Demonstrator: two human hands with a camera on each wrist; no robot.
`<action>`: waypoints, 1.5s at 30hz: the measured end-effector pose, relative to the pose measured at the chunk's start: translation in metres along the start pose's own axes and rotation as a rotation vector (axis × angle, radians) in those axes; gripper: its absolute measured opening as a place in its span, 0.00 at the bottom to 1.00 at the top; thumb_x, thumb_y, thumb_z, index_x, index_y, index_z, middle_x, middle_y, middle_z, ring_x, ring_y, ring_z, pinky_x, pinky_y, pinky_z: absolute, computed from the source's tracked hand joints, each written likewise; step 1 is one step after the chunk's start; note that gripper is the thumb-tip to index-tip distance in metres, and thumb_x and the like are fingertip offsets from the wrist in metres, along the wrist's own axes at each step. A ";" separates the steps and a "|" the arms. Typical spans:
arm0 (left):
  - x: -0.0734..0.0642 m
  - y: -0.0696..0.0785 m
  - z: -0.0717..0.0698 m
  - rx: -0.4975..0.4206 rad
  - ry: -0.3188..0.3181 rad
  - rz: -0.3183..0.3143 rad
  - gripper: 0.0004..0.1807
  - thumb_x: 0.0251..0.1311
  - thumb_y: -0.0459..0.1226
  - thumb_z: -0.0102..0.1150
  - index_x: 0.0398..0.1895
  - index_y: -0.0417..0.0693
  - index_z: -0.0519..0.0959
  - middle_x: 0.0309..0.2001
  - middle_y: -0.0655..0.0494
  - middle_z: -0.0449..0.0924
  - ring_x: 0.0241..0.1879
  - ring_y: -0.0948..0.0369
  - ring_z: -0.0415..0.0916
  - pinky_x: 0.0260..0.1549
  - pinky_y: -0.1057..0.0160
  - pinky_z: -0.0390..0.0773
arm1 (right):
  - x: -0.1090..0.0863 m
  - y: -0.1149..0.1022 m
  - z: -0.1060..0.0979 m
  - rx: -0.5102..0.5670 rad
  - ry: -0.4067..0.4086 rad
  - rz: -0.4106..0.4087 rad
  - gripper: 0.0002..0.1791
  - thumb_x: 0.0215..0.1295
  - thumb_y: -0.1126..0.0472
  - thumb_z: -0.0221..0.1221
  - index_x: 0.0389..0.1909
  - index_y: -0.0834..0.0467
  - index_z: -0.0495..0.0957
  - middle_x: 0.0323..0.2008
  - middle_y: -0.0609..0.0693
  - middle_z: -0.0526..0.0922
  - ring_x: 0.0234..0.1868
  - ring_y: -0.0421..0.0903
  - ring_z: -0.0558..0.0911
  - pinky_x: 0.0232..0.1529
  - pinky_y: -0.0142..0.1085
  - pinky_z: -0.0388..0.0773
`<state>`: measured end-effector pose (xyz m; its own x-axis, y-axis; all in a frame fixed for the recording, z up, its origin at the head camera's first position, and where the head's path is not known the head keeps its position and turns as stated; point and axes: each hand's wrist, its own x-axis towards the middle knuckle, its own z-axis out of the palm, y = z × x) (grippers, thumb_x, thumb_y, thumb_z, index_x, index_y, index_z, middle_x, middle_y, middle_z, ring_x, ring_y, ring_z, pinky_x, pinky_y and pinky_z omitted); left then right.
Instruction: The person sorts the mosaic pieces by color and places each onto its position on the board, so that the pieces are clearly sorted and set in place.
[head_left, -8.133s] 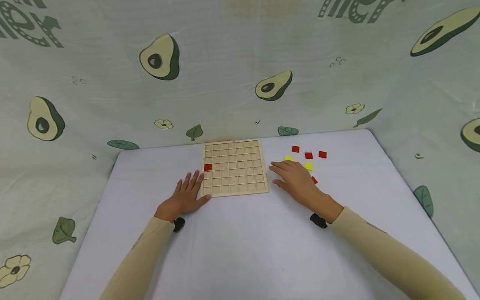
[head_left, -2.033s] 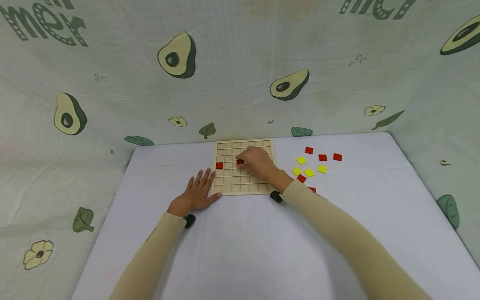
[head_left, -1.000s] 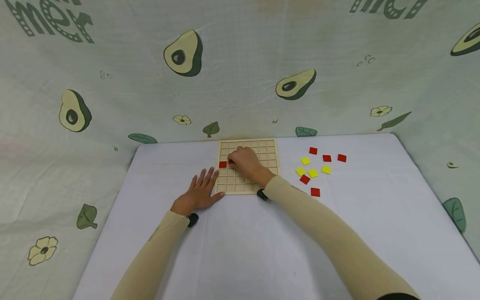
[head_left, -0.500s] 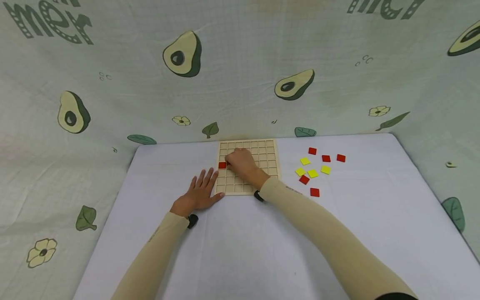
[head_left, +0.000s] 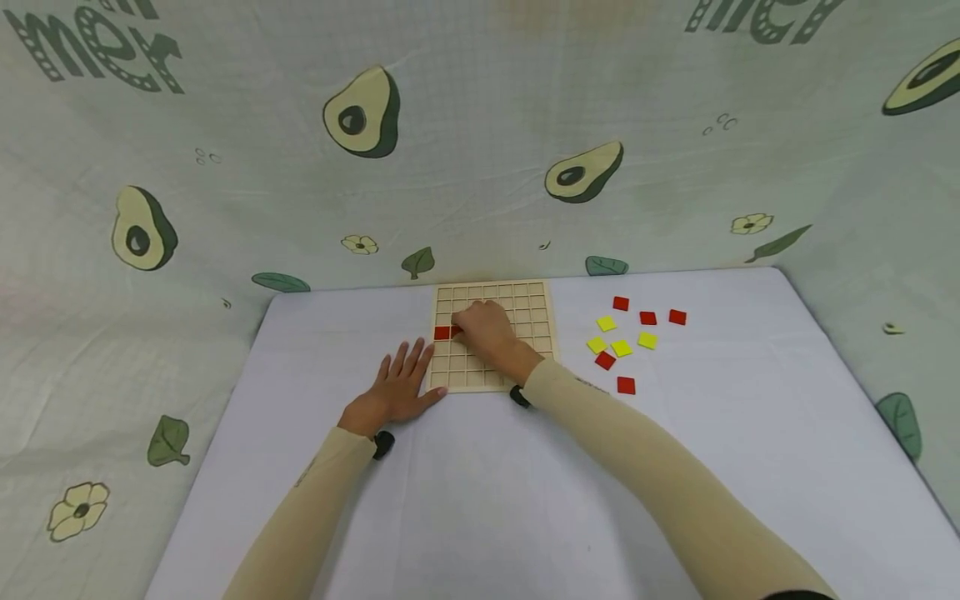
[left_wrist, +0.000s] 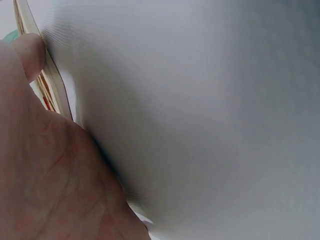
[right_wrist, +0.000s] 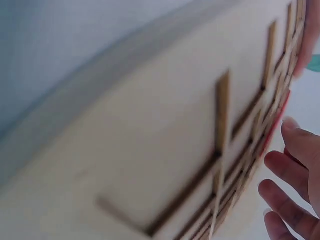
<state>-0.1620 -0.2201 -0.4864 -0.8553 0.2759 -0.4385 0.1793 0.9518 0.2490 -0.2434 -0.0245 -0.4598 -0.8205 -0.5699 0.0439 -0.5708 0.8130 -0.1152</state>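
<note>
A wooden grid board [head_left: 501, 358] lies at the back of the white table. One red tile [head_left: 441, 332] sits in a cell of the board's left column. My right hand [head_left: 483, 327] reaches over the board, its curled fingertips holding a second red tile [head_left: 455, 332] down in the cell just right of the first; the hand hides most of it. In the right wrist view the board [right_wrist: 150, 150] fills the picture, with my fingers [right_wrist: 292, 170] at its far side. My left hand [head_left: 397, 385] lies flat on the table, its fingers against the board's front left corner [left_wrist: 55, 90].
Loose tiles lie right of the board: red ones [head_left: 648, 317] and yellow ones [head_left: 621, 348], with a red tile [head_left: 626, 385] nearest me. A cloth printed with avocados [head_left: 360, 112] hangs behind and beside the table [head_left: 487, 500].
My right hand took a red tile from the pile and carried it left across the board to the cell beside the first red tile. The left hand stayed flat.
</note>
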 end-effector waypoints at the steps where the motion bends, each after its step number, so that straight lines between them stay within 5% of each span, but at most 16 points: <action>1: 0.001 -0.001 0.001 -0.003 0.002 0.000 0.51 0.78 0.62 0.44 0.87 0.47 0.33 0.87 0.44 0.24 0.85 0.42 0.20 0.80 0.37 0.27 | -0.003 0.001 -0.002 0.007 0.004 0.006 0.11 0.74 0.53 0.67 0.51 0.52 0.90 0.45 0.48 0.92 0.49 0.49 0.89 0.58 0.45 0.82; 9: 0.002 -0.001 0.004 -0.027 0.020 -0.002 0.51 0.77 0.63 0.45 0.88 0.47 0.35 0.87 0.44 0.25 0.85 0.42 0.20 0.80 0.36 0.27 | -0.034 0.020 -0.026 0.061 0.066 0.013 0.17 0.70 0.55 0.70 0.57 0.53 0.88 0.53 0.48 0.91 0.54 0.50 0.87 0.61 0.45 0.81; 19: 0.000 -0.002 0.004 -0.042 0.024 0.006 0.52 0.77 0.63 0.45 0.88 0.47 0.34 0.87 0.44 0.25 0.84 0.42 0.20 0.80 0.36 0.27 | -0.095 0.061 -0.039 0.129 0.140 0.046 0.20 0.65 0.58 0.74 0.57 0.56 0.88 0.51 0.51 0.91 0.51 0.53 0.87 0.53 0.46 0.82; 33: 0.002 -0.006 0.007 -0.064 0.041 0.047 0.52 0.77 0.61 0.46 0.87 0.44 0.35 0.87 0.41 0.26 0.84 0.40 0.20 0.79 0.35 0.26 | -0.179 0.116 -0.032 0.141 0.207 0.113 0.24 0.58 0.60 0.79 0.56 0.60 0.88 0.47 0.54 0.92 0.48 0.55 0.87 0.49 0.50 0.84; 45: 0.002 -0.004 0.007 -0.067 0.051 0.047 0.52 0.77 0.61 0.47 0.87 0.44 0.36 0.87 0.41 0.27 0.84 0.40 0.21 0.79 0.34 0.26 | -0.234 0.139 -0.029 0.112 0.159 0.187 0.26 0.57 0.59 0.80 0.56 0.61 0.88 0.47 0.57 0.91 0.49 0.60 0.87 0.52 0.56 0.84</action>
<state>-0.1605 -0.2227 -0.4944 -0.8708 0.3107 -0.3809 0.1880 0.9265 0.3259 -0.1316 0.2251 -0.4578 -0.9110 -0.3776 0.1658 -0.4089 0.8792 -0.2446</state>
